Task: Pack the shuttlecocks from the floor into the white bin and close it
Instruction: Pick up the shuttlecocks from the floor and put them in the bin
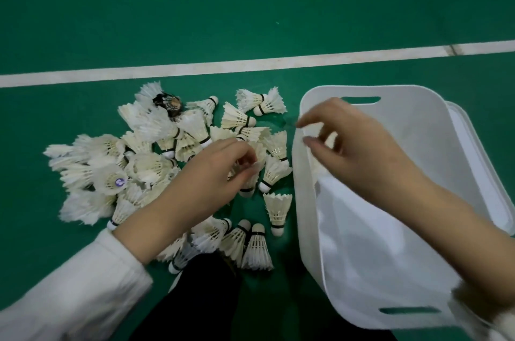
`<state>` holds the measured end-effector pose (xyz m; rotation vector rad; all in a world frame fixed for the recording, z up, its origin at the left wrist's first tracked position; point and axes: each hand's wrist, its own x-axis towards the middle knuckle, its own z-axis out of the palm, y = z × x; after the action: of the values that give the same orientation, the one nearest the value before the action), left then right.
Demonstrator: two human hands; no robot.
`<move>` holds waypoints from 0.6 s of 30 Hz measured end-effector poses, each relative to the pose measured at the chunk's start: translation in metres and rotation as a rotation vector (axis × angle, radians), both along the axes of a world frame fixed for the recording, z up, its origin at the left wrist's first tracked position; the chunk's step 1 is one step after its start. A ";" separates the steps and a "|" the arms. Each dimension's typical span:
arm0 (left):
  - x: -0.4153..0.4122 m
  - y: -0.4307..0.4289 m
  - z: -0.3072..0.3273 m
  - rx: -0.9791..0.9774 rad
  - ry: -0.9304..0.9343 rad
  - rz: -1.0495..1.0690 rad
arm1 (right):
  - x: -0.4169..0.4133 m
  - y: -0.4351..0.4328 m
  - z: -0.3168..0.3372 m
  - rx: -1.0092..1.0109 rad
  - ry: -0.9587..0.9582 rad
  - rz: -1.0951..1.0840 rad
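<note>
Shuttlecock pile [145, 156] on green floor [250, 6], just left of white bin [418, 123]. Left hand [217, 173] pinches a shuttlecock [255, 166] at the pile's right edge. Right hand [356, 148] hovers over the bin's left rim, fingers curled; any contents too blurred to tell.

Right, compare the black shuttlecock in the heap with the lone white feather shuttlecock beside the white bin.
Colour: the black shuttlecock is dark; the lone white feather shuttlecock is pale cream. Place: the black one is wedged among others in the heap; the white one lies apart on the green floor, beside the white plastic bin. Shared: both lie outside the bin.
</note>
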<state>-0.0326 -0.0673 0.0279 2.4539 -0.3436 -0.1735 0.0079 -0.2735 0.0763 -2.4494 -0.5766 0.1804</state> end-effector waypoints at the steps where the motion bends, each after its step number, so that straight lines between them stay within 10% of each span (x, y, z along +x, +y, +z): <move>1: 0.000 0.003 0.004 -0.021 -0.006 0.000 | -0.002 0.014 0.009 0.014 0.054 0.121; 11: -0.017 0.064 0.019 -0.192 -0.084 0.327 | -0.010 0.083 -0.029 -0.094 0.220 0.228; 18: -0.032 0.058 -0.063 0.124 0.374 0.250 | -0.006 0.072 -0.039 -0.096 0.222 0.075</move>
<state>-0.0649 -0.0089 -0.0354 2.4916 0.1400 -0.5482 0.0022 -0.2014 0.0377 -2.4571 -0.5732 0.5150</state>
